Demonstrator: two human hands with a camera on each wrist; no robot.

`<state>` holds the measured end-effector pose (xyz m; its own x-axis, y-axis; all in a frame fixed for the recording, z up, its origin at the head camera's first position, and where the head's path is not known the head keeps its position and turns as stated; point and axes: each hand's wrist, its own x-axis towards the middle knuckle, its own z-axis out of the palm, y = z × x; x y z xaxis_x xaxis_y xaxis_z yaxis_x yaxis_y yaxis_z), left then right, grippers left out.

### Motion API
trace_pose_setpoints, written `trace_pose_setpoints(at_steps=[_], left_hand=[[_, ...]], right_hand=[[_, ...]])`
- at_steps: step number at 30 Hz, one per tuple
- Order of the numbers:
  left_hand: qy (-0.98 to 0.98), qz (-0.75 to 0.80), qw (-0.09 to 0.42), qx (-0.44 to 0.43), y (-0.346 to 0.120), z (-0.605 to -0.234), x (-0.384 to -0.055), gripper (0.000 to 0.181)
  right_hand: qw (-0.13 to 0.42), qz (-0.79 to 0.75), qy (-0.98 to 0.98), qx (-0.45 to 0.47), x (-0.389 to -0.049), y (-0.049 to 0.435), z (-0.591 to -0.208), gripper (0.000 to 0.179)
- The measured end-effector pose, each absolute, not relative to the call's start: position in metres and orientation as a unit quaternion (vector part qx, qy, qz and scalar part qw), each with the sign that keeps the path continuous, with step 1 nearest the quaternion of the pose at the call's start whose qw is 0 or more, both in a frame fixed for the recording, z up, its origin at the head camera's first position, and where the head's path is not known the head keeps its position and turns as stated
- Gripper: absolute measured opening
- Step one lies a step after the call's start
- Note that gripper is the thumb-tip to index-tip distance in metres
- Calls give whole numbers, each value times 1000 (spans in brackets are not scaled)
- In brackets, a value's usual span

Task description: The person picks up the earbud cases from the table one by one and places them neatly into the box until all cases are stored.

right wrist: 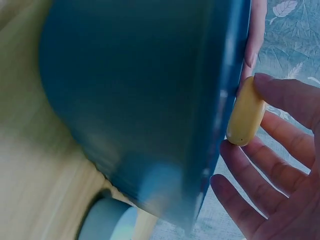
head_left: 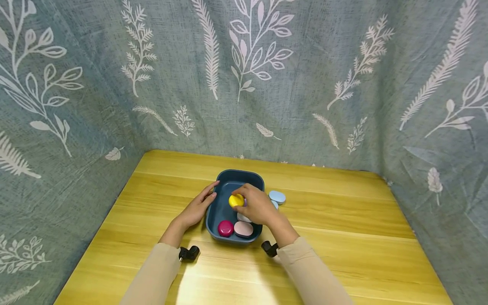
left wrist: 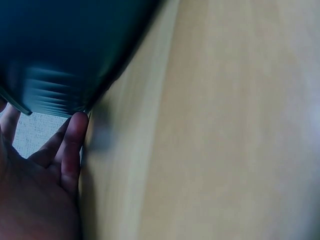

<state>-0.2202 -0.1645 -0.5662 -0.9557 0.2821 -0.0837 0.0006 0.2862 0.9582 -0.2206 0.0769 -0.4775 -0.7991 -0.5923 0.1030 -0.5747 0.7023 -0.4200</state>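
Observation:
My right hand (head_left: 256, 204) pinches a small yellow rounded disc (head_left: 236, 201) between thumb and fingers, over the dark blue rectangular bin (head_left: 219, 176). In the right wrist view the yellow disc (right wrist: 247, 112) appears edge-on, just past the bin's rim. My left hand (head_left: 195, 210) rests against the bin's left side, its fingers extended along the wall in the left wrist view. Inside the bin's near end lie a dark red round piece (head_left: 225, 228) and a pale pink oval one (head_left: 243, 229). A whitish piece (head_left: 243, 217) and a bit of purple are partly hidden by the right hand.
Right of the bin, a light blue oval piece (head_left: 277, 197) lies on the wooden table (head_left: 335, 237), with another light blue one (head_left: 275, 204) partly behind my right hand. Leaf-patterned cloth (head_left: 244, 123) hangs round the table's back and sides.

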Motion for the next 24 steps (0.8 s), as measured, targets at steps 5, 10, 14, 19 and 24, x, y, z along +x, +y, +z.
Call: trace_pose_setpoints(at_steps=[5,10,14,19,24], left_hand=[[790,593,125,95,-165,-565,-220,49],[782,600,140,94,-163,-545,-212,49],[780,601,144,97,-162,-538,-209,50],[780,602,141,98,-163,-538,-208,50],[782,600,139,93,-162,-539,-208,50]], right_hand=[[15,-221,925,-310,-218,72,-483,42],[12,-221,927,-303,-218,69,-490,42],[15,-217,928,-302,-218,65,-493,42],[24,-214,928,-306,-217,61,-496,41],[27,-212,926,-310,-215,59,-499,39]])
